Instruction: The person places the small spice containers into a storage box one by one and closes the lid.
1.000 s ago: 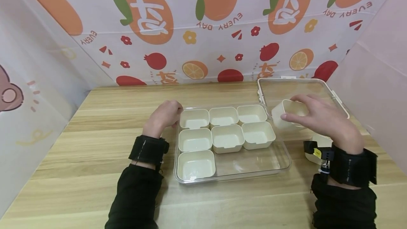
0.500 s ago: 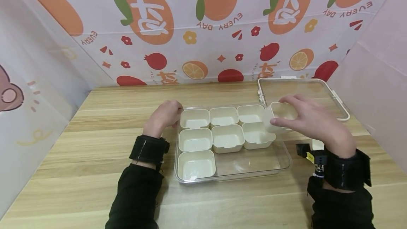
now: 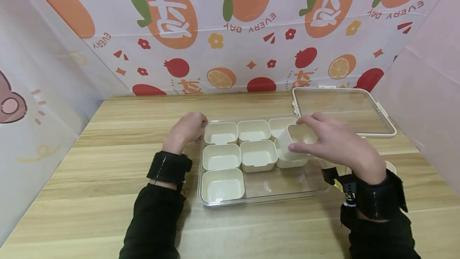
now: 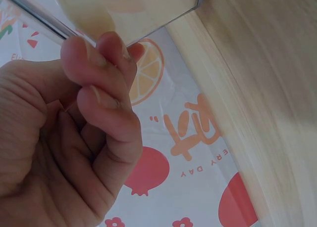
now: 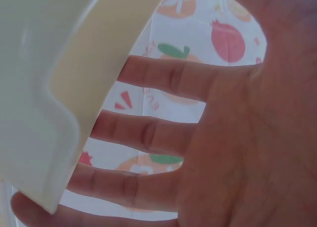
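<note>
A clear shallow tray (image 3: 274, 185) holds several cream bins, among them a front-left bin (image 3: 223, 186) and a middle bin (image 3: 258, 155). Bare tray floor shows at the front, right of the front-left bin. My left hand (image 3: 185, 132) grips the tray's back-left corner; in the left wrist view its curled fingertips meet the clear wall (image 4: 148, 14). Above the tray's right side, my right hand (image 3: 336, 145) holds another cream bin (image 3: 301, 136), tilted, between thumb and fingers. This bin overlaps the right-hand ones in the head view. Its notched rim (image 5: 74, 118) shows close up in the right wrist view.
A clear lid with a white frame (image 3: 359, 134) lies at the table's back right. Part of another cream bin (image 3: 391, 167) shows behind the right wrist. A fruit-printed cloth (image 3: 248, 47) hangs along the table's back edge.
My right hand has carried the tilted bin leftward, from beside the lid to over the tray's right side. The left hand stays at the tray corner.
</note>
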### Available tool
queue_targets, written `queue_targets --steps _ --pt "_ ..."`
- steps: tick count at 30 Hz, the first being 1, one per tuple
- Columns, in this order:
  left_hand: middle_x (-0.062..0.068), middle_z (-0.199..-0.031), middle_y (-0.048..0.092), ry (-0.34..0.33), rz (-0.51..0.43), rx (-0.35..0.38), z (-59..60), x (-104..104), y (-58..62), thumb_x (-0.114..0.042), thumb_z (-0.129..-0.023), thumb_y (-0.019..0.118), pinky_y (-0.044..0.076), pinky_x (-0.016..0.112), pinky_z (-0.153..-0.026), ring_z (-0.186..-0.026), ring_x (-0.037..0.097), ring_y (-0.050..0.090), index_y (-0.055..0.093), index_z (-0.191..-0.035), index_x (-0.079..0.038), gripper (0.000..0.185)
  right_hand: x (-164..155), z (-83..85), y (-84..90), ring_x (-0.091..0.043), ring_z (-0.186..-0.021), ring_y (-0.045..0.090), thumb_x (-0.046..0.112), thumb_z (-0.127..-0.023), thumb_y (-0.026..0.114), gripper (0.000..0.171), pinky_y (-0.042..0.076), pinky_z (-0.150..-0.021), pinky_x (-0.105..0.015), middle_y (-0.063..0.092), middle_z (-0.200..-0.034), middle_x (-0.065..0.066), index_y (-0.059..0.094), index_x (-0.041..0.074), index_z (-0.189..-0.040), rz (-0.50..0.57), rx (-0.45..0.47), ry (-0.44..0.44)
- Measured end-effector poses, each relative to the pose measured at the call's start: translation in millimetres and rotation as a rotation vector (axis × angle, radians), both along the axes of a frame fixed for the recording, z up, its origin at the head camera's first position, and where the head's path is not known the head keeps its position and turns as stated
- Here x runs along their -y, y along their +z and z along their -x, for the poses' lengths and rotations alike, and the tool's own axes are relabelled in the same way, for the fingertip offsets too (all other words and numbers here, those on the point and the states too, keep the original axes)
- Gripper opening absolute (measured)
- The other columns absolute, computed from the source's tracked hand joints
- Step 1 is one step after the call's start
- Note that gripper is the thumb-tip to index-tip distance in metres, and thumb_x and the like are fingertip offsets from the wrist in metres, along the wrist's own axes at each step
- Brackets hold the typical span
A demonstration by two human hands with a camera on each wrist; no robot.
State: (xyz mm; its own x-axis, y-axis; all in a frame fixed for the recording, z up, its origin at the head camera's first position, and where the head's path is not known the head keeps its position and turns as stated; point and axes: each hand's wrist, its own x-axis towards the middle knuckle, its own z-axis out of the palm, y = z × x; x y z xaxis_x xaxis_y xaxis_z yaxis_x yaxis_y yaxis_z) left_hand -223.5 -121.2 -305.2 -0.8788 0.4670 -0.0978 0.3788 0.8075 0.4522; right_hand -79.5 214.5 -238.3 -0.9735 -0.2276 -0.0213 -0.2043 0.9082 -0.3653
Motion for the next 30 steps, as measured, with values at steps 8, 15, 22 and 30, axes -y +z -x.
queue_targets --steps 8,15,22,30 --pt "0.005 -0.053 0.055 0.002 -0.001 0.003 -0.1 -0.1 0.8 0.015 -0.087 0.039 0.031 0.028 -0.052 -0.05 0.016 0.054 0.04 -0.06 -0.011 0.037 9.9 -2.4 -0.7 -0.042 -0.121 0.054 0.065 -0.086 0.07 0.075 0.045 -0.095 -0.065 0.052 -0.139 -0.021 0.059 0.011 -0.137 -0.01 -0.002 0.036" --pt "0.006 -0.054 0.054 0.012 0.007 0.003 -0.8 -1.0 0.8 0.013 -0.091 0.041 0.032 0.028 -0.053 -0.05 0.017 0.053 0.052 -0.065 -0.005 0.034 20.2 -4.4 -2.8 -0.042 -0.118 0.056 0.065 -0.088 0.067 0.074 0.046 -0.094 -0.063 0.055 -0.136 -0.021 0.059 0.01 -0.137 0.005 0.011 0.085" --pt "0.006 -0.054 0.054 0.01 0.012 -0.002 -1.3 -0.9 1.1 0.012 -0.092 0.041 0.032 0.029 -0.052 -0.05 0.017 0.053 0.052 -0.065 -0.005 0.034 30.7 -7.2 -4.2 -0.03 -0.101 0.059 0.067 -0.088 0.065 0.076 0.051 -0.086 -0.054 0.058 -0.124 -0.01 0.058 0.011 -0.139 -0.006 0.049 0.117" --pt "0.005 -0.053 0.054 0.003 0.013 -0.011 -1.6 -1.1 1.0 0.012 -0.092 0.04 0.032 0.029 -0.053 -0.049 0.017 0.051 0.057 -0.067 -0.004 0.034 39.5 -7.9 -9.1 -0.029 -0.096 0.06 0.064 -0.09 0.065 0.075 0.052 -0.086 -0.051 0.06 -0.12 -0.013 0.058 0.007 -0.138 -0.039 0.032 0.183"
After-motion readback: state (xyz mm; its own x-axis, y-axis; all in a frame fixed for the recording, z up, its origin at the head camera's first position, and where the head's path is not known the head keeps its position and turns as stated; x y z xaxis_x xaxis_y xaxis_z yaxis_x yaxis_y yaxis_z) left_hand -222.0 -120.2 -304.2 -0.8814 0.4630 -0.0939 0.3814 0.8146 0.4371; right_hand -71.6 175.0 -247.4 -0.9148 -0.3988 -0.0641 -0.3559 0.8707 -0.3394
